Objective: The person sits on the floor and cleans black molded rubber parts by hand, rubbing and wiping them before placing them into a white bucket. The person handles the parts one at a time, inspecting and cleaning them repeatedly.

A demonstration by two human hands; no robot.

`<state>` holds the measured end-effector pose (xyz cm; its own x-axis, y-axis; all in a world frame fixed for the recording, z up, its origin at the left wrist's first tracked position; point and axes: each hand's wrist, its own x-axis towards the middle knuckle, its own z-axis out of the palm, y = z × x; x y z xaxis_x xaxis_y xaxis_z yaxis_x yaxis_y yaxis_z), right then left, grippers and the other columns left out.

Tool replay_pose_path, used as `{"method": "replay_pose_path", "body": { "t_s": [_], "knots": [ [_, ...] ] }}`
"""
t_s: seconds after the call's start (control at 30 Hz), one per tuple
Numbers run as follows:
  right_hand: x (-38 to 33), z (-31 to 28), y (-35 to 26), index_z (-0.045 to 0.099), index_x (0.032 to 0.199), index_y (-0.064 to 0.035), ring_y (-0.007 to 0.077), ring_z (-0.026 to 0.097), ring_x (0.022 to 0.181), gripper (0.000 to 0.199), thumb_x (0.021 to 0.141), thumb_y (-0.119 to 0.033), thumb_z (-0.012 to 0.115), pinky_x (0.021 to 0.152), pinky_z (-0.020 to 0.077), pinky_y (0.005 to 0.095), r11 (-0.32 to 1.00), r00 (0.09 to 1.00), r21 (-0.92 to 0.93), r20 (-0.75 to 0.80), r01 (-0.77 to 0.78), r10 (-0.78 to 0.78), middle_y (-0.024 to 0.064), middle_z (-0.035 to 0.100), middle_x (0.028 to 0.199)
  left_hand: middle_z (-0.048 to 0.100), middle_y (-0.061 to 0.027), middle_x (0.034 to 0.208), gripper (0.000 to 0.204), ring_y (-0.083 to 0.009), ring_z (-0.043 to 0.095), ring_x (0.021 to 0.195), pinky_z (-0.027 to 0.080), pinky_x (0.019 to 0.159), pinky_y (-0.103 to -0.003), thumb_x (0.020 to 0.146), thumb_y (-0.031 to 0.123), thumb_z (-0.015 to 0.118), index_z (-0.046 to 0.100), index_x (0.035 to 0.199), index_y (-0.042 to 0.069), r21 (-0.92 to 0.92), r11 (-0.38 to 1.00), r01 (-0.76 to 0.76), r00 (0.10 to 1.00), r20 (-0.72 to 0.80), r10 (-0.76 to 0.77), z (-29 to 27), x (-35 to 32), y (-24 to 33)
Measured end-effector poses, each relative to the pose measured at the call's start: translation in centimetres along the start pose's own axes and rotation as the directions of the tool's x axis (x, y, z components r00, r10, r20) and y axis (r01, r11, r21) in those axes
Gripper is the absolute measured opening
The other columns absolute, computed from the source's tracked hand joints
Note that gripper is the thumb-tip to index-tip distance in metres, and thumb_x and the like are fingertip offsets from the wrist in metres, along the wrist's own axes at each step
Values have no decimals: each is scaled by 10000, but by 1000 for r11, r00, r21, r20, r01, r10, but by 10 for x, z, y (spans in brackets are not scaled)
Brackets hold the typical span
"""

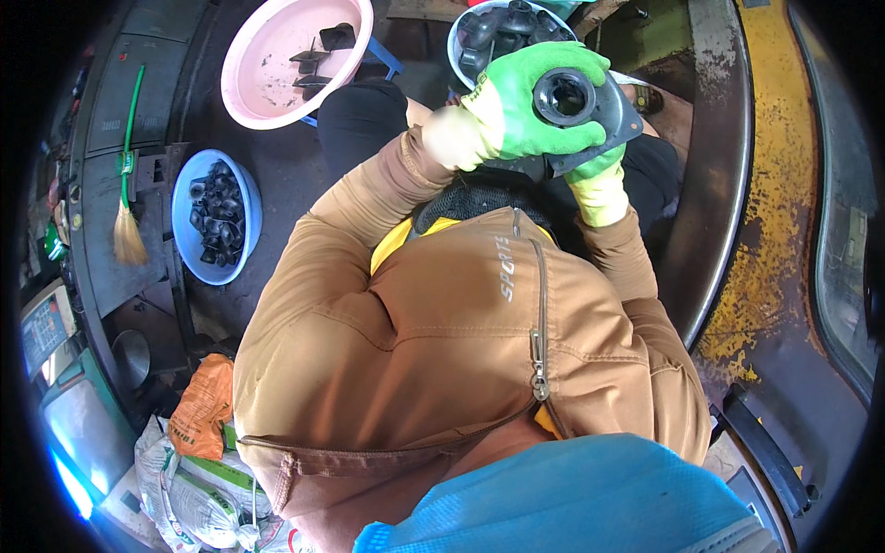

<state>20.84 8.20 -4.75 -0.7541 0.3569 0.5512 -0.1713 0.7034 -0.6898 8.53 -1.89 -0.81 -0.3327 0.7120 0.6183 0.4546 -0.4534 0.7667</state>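
Note:
Both of my hands wear green gloves with pale yellow cuffs. Between them is a black molded rubber part with a round collar and a flat, square-cornered flange. My left hand is closed around the collar, fingers above and thumb below its round opening. From beneath, my right hand grips the lower edge of the flange; most of its fingers are hidden behind the part. Just beyond my left hand, a light blue basin holds a heap of similar black parts.
A pink basin with a few black pieces rests on a blue stool. Further left is a blue basin full of small black parts. A broom leans by grey cabinets. A yellow, rusty machine panel stands close on my right.

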Motion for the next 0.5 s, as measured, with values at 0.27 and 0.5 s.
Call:
{"method": "replay_pose_path", "body": {
  "t_s": [0.27, 0.5],
  "knots": [
    [0, -23, 4, 528, 1219, -21, 173, 595, 1057, 534, 767, -156, 778, 897, 492, 298, 975, 956, 157, 270, -160, 113, 82, 616, 1169, 611, -134, 1230, 486, -236, 596, 1126, 482, 962, -369, 697, 111, 806, 607, 1134, 32, -106, 982, 156, 960, 249, -126, -14, -3, 5],
    [6, -31, -9, 533, 1248, -49, 159, 592, 1073, 521, 779, -84, 756, 934, 493, 302, 847, 785, 301, 588, -438, 197, 63, 612, 1184, 630, -144, 1195, 448, -235, 599, 1118, 472, 975, -374, 699, 99, 778, 623, 1109, 7, -145, 979, 146, 899, 433, -70, -18, -2, -2]
  ]
}}
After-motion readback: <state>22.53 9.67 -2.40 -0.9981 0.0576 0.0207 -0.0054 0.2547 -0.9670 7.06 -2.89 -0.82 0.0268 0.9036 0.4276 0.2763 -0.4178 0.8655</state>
